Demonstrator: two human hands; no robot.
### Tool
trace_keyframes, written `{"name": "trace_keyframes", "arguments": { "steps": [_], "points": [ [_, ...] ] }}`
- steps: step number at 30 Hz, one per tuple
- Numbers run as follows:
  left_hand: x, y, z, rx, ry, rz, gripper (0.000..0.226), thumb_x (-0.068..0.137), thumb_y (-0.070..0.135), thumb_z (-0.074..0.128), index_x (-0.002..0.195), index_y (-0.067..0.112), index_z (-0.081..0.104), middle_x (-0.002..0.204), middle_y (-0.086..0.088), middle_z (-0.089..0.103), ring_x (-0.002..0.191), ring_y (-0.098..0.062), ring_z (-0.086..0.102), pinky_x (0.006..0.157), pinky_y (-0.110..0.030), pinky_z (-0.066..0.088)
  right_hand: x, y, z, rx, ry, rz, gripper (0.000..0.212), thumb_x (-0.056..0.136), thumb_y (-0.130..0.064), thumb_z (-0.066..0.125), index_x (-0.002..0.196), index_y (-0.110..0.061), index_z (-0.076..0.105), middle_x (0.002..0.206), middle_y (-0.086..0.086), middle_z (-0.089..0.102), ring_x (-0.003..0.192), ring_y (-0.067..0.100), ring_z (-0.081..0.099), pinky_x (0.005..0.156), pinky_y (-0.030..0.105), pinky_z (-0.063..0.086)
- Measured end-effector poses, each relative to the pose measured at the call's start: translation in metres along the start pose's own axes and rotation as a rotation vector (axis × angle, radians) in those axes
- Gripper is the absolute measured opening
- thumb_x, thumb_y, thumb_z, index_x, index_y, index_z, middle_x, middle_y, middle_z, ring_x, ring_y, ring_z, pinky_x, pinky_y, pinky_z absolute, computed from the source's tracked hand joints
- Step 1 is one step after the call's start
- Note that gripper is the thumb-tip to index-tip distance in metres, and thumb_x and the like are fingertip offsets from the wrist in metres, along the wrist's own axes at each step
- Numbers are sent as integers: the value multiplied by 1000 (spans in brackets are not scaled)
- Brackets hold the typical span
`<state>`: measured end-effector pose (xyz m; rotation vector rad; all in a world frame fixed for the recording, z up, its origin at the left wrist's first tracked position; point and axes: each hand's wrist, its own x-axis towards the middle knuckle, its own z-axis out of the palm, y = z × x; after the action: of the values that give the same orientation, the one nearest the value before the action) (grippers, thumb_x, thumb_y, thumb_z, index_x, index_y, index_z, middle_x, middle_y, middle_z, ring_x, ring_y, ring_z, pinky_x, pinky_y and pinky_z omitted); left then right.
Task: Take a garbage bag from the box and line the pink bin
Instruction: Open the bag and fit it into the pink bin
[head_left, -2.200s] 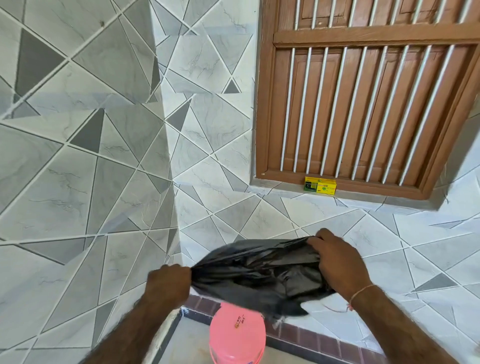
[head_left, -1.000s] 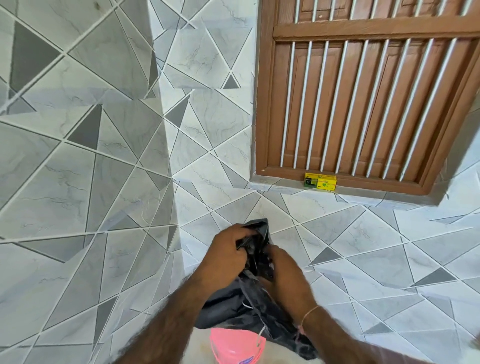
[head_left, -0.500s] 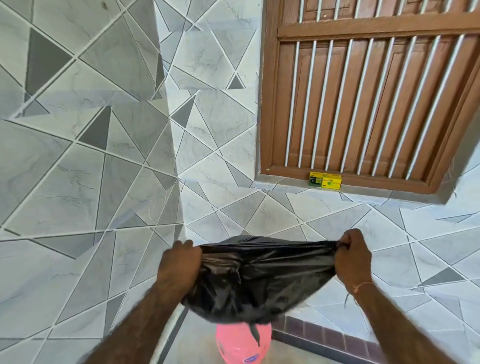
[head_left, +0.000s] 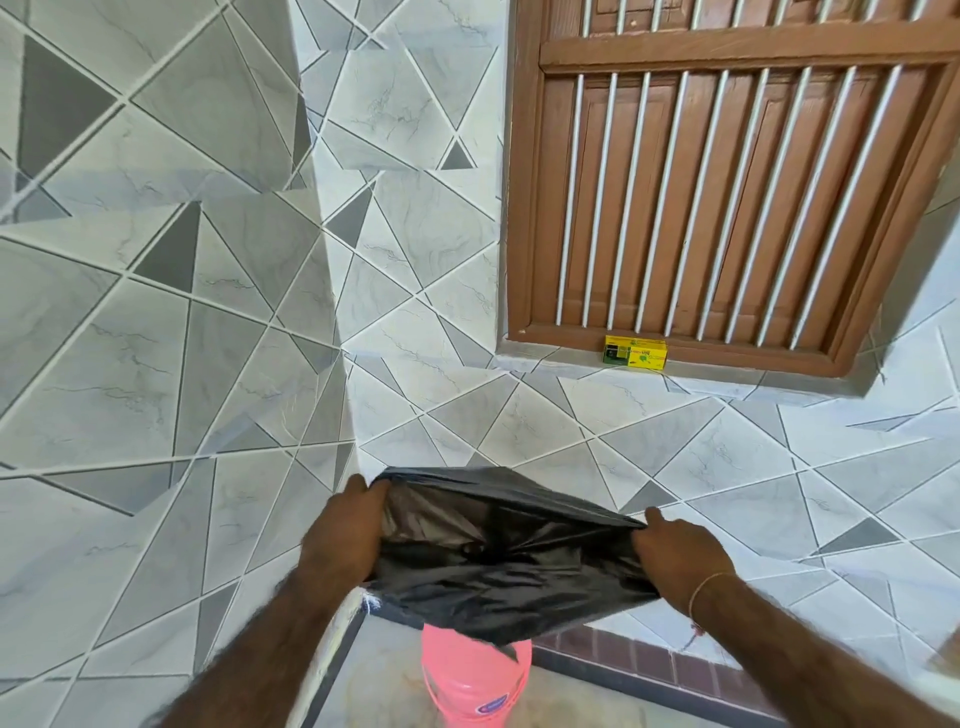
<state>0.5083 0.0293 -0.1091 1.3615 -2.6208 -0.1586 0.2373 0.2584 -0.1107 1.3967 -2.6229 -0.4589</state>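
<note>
Both hands hold the bag (head_left: 498, 566) up in the air, mouth stretched wide btwn them: left hand (head_left: 345, 535) has its fingers curled tight on the left edge of the mouth, thumb over the rim; right hand (head_left: 678, 558) pinches the right edge, thumb on top, fingers tucked under the film (can't see their tips). Bag is black, thin, crinkled, its bottom sagging onto or just above the bin (head_left: 475, 680), which stands on the floor at the near edge of view, right below the bag w/ its rim hidden behind the film. The box (head_left: 635, 352) sits on the window ledge, far right, well apart from all this. Risks from here, as I judge them: the bin mouth is covered, so lowering is half blind & the bag bottom could bunch on the rim or drop outside the bin rather than in; air trapped in the bag may keep it puffed up and stop it seating; film this thin may tear or slip out of the right-hand pinch if stretched hard over the rim; the bin looks light (prob. empty), so a sideways tug while cuffing one edge could tip or slide it on the smooth floor.
</note>
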Motion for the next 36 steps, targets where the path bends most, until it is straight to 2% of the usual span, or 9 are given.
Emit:
{"name": "trace_keyframes", "arguments": {
  "steps": [2,8,13,16,20,24,28,33,36],
  "points": [
    [-5,0,5,112,-25,41,46,87,38,57,130,26,44,121,-7,51,107,-26,58,89,-38,52,2,5,2,51,-29,74,34,92,-16,43,122,-13,59,126,9,56,111,31,62,89,38,49],
    [-18,11,6,190,95,-8,24,88,20,54,111,20,62,110,-2,65,102,-24,61,84,-36,51,6,14,5,319,117,339,55,90,-62,32,105,-22,66,108,3,70,102,27,65,81,34,50],
    [-15,22,15,-377,198,-281,22,87,11,49,106,10,60,108,-13,64,99,-36,64,85,-42,52,11,16,9,329,87,439,31,90,-29,44,113,-19,62,116,4,66,111,29,60,85,36,50],
    [-5,18,27,-489,156,-289,31,81,7,57,112,9,58,111,-15,62,97,-37,65,89,-45,54,9,16,13,306,45,439,34,88,-15,40,119,-16,55,119,7,61,113,30,58,88,37,50],
    [0,15,33,-407,44,-208,41,82,8,63,122,8,51,121,-16,55,102,-37,63,93,-45,53,15,22,26,445,-11,364,50,86,-17,46,135,-15,37,120,15,55,111,36,60,91,41,49],
    [0,16,37,-218,-91,-89,62,83,30,67,135,15,37,131,-10,46,116,-33,56,101,-44,47,18,25,35,518,-195,155,80,82,-17,55,151,-29,16,122,19,55,114,36,58,94,37,47],
    [18,12,30,-99,-280,-26,52,87,26,61,133,11,41,134,-12,49,123,-33,53,105,-42,44,20,23,33,271,-233,66,46,83,-17,55,128,-12,51,126,16,59,115,35,60,93,35,49],
    [45,30,-37,-88,-29,4,45,84,16,48,128,8,39,122,-18,47,114,-42,56,96,-51,47,40,35,-11,312,-20,160,34,83,-12,46,115,-6,57,120,18,61,110,38,62,91,41,53],
    [36,59,-115,-231,447,-29,34,84,9,46,118,8,43,115,-19,51,104,-44,57,83,-53,49,46,48,-76,415,410,246,39,82,-4,45,120,-8,49,116,21,55,100,44,59,82,51,54]
  ]
}}
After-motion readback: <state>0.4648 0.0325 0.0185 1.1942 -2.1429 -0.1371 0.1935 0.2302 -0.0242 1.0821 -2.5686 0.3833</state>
